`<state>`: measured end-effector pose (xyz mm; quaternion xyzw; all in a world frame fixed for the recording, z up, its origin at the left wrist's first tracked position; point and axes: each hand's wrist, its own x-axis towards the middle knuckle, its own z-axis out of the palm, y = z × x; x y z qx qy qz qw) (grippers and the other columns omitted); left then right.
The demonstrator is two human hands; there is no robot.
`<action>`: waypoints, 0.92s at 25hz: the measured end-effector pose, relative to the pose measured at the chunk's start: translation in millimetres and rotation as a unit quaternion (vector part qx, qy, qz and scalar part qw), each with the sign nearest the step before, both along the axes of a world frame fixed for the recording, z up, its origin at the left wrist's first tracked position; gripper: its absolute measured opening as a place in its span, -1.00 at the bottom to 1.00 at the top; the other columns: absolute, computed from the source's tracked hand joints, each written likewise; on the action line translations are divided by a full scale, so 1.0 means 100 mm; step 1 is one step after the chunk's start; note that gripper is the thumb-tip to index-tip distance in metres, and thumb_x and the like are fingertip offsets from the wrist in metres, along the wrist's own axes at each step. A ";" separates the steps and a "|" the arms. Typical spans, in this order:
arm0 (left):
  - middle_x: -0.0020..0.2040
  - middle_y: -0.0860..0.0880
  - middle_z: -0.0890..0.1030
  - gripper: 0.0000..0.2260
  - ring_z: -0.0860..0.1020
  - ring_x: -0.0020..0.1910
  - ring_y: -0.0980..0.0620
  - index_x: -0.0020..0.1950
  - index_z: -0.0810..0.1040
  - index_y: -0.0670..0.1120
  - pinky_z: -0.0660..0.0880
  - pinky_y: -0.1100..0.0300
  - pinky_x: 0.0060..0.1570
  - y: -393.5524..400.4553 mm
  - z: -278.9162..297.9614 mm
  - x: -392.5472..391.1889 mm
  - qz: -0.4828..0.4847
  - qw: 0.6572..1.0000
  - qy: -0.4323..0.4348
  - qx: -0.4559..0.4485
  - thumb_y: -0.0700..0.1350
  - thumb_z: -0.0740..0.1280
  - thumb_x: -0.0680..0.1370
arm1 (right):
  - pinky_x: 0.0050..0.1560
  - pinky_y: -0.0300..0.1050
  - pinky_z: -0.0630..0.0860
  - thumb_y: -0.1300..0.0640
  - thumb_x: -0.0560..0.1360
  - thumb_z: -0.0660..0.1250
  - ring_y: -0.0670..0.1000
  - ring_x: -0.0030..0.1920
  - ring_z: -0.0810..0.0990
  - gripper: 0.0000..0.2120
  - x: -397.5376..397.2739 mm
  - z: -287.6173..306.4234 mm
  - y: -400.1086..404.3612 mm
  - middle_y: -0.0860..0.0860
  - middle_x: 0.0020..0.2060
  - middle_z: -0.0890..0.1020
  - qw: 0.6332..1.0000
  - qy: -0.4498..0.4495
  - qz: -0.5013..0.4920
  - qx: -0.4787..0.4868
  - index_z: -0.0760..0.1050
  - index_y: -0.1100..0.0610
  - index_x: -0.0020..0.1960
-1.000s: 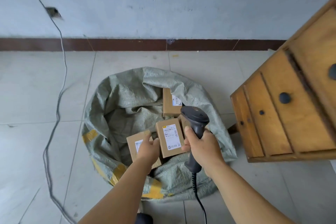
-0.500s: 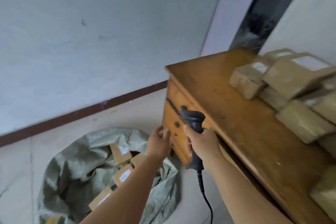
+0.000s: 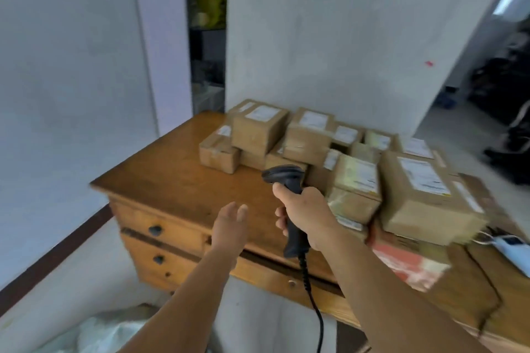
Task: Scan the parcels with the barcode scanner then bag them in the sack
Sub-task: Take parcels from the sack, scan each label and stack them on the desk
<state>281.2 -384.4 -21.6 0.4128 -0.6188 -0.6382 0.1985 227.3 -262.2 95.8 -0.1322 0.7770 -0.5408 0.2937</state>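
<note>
Several brown cardboard parcels (image 3: 315, 135) with white labels are piled on a wooden desk (image 3: 177, 180). My right hand (image 3: 307, 209) grips a black barcode scanner (image 3: 286, 178) upright above the desk's front edge, its cable hanging down. My left hand (image 3: 231, 223) is empty, fingers straight, stretched over the desk's front edge and apart from the parcels. A corner of the grey-green sack (image 3: 109, 332) shows at the bottom left on the floor.
The desk has drawers with dark knobs (image 3: 155, 231) facing me. A white device (image 3: 513, 246) lies on the desk at the far right beside a red-and-white parcel (image 3: 407, 266). A grey wall stands behind the desk, with doorways on either side.
My view swung from the sack on the floor up to the desk. My left hand let go of the parcel in the sack and now reaches empty over the desk. The scanner stays in my right hand.
</note>
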 end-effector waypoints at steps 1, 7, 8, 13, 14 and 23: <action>0.36 -0.04 0.46 -0.56 0.47 0.30 -0.09 0.47 0.31 -0.02 0.41 -0.06 0.31 0.09 0.07 -0.13 -0.021 1.000 -0.001 -0.013 0.06 0.20 0.61 | -0.38 -0.11 0.44 -0.02 0.54 0.29 0.05 -0.46 0.49 -0.74 -0.07 0.10 0.12 0.08 -0.38 0.54 1.000 0.001 -0.018 -0.004 0.52 0.18 -0.15; 0.43 -0.04 0.38 -0.49 0.39 0.36 -0.11 0.53 0.20 0.03 0.37 -0.04 0.32 0.68 0.48 -0.85 -0.139 0.989 -0.026 -0.029 0.14 0.16 0.61 | -0.36 -0.12 0.47 -0.05 0.54 0.30 0.08 -0.49 0.49 -0.66 -0.52 0.51 0.77 0.11 -0.43 0.55 0.994 0.024 -0.101 0.011 0.48 0.22 -0.21; 0.46 -0.04 0.34 -0.49 0.35 0.39 -0.12 0.54 0.19 0.03 0.34 -0.03 0.33 0.74 0.52 -0.94 -0.153 0.987 -0.034 -0.038 0.15 0.15 0.61 | -0.32 -0.08 0.47 -0.07 0.54 0.29 0.11 -0.44 0.50 -0.64 -0.57 0.56 0.85 0.13 -0.41 0.55 0.994 0.022 -0.110 0.016 0.48 0.23 -0.22; 0.52 -0.06 0.27 -0.49 0.28 0.46 -0.11 0.56 0.15 0.00 0.27 0.02 0.34 0.89 0.58 -1.38 -0.208 0.970 -0.069 -0.103 0.13 0.09 0.63 | -0.15 0.03 0.52 -0.09 0.54 0.24 0.14 -0.25 0.50 -0.62 -0.90 0.68 1.14 0.15 -0.39 0.57 0.991 0.003 -0.128 0.040 0.46 0.22 -0.24; 0.52 -0.06 0.27 -0.48 0.28 0.46 -0.12 0.56 0.15 0.00 0.27 0.01 0.35 0.91 0.57 -1.45 -0.211 0.969 -0.075 -0.102 0.13 0.09 0.63 | -0.18 0.01 0.53 -0.08 0.53 0.25 0.13 -0.29 0.51 -0.64 -0.97 0.68 1.17 0.13 -0.42 0.57 0.991 -0.002 -0.127 0.043 0.47 0.23 -0.17; 0.26 -0.12 0.45 -0.41 0.43 0.15 -0.08 0.50 0.26 -0.13 0.40 0.03 0.19 0.95 0.50 -1.86 -0.227 0.965 -0.125 -0.048 0.22 0.05 0.61 | -0.41 -0.13 0.54 -0.04 0.52 0.27 0.07 -0.48 0.50 -0.63 -1.27 0.62 1.30 0.12 -0.47 0.56 0.991 -0.046 -0.122 0.033 0.44 0.26 0.13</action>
